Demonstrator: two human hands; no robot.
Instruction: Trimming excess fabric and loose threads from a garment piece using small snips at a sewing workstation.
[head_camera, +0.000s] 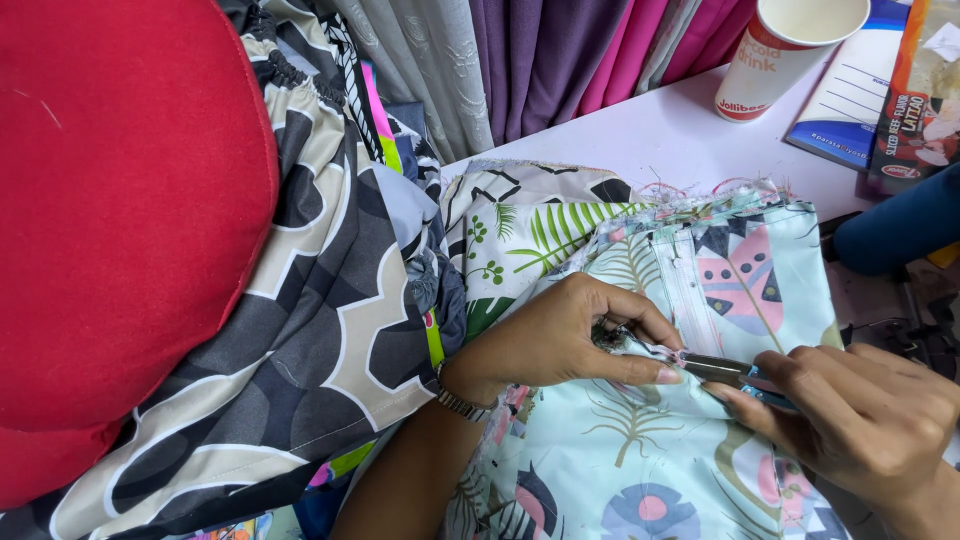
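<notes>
Fabric (640, 450), mint with a leaf print, lies on the desk (660, 130). Left hand (560, 335) pinches its seam; right hand (860, 420) grips small snips (725, 371). Risk: blades nick cloth or fingertip if the seam slackens.

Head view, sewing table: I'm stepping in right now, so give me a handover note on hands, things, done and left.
Left hand: pinches the seam of the pale printed fabric flat on the table.
Right hand: holds small metal snips, tips at the seam by the left thumb.
Nearby: paper cup, red cushion, grey patterned cloth.
Done: cannot tell.
Left: frayed threads show along the top edge.
</notes>
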